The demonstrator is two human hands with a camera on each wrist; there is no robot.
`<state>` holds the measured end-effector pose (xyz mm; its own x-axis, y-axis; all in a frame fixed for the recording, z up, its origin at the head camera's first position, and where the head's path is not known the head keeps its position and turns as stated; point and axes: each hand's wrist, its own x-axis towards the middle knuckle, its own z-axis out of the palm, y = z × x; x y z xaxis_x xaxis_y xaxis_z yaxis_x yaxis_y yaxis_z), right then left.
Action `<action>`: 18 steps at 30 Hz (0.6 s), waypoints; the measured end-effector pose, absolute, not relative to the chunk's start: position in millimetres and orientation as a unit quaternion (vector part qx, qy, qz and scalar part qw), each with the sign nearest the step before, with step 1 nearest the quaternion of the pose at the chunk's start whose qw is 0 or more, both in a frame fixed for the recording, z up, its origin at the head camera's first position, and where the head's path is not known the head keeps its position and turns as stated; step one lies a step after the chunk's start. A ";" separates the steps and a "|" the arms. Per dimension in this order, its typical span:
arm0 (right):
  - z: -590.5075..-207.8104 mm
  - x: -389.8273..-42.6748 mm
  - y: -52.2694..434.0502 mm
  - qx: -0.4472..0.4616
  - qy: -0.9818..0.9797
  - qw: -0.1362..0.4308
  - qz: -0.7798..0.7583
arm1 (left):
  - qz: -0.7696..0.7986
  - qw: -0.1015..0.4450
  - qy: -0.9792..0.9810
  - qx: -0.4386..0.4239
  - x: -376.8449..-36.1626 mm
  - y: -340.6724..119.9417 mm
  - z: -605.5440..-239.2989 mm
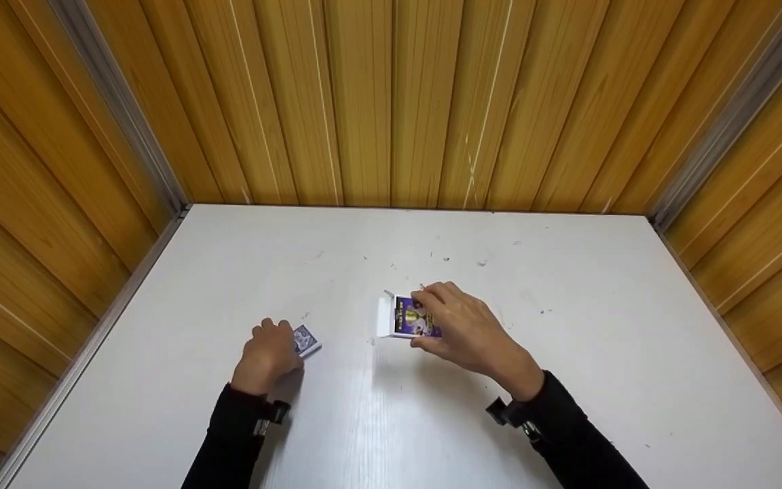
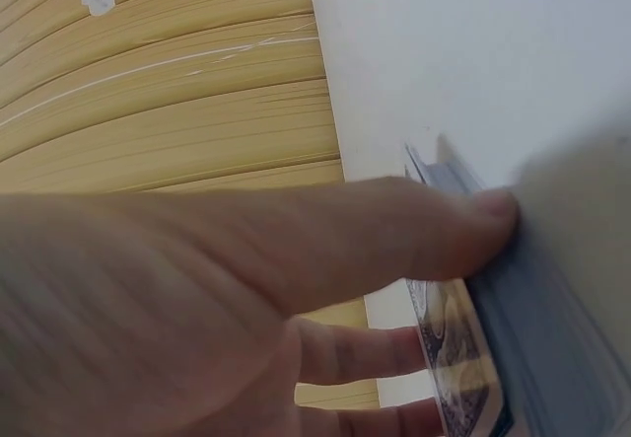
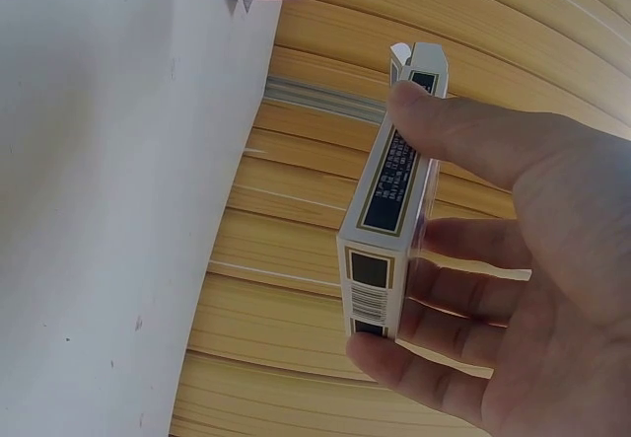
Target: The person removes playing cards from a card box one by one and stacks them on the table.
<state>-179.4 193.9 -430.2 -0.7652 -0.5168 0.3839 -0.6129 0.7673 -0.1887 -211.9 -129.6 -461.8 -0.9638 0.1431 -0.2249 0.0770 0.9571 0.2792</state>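
Observation:
A purple card box (image 1: 410, 316) lies above the white table (image 1: 377, 421) with its white flap open to the left. My right hand (image 1: 422, 319) grips it, thumb on the near edge and fingers on the far edge. In the right wrist view the box (image 3: 394, 176) stands on edge between the thumb and fingers of that hand (image 3: 389, 230), flap open at the top. To the left, my left hand (image 1: 282, 341) holds a blue-backed deck of cards (image 1: 307, 339) at the table surface. The left wrist view shows the thumb (image 2: 394, 230) over the deck (image 2: 458, 353), fingers underneath.
Wooden panel walls (image 1: 391, 102) close in the table at the back and on both sides, with metal strips (image 1: 126, 115) in the corners. Small dark specks (image 1: 445, 258) dot the far part of the tabletop.

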 end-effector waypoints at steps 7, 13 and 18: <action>-430.8 -179.3 194.1 0.298 -0.931 0.147 0.153 | 0.126 0.124 0.982 0.060 -213.3 -129.6 -463.4; -431.0 -179.9 195.3 0.312 -0.925 0.163 0.144 | 0.119 0.114 0.984 0.074 -211.6 -129.1 -462.6; -430.3 -180.0 195.7 0.315 -0.923 0.166 0.146 | 0.116 0.116 0.984 0.064 -213.2 -127.8 -462.3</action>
<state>-180.0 195.7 -430.3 -0.7466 -0.5326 0.3986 -0.6298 0.7589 -0.1655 -213.2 -127.8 -462.3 -0.9651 0.1531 -0.2126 0.0996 0.9649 0.2431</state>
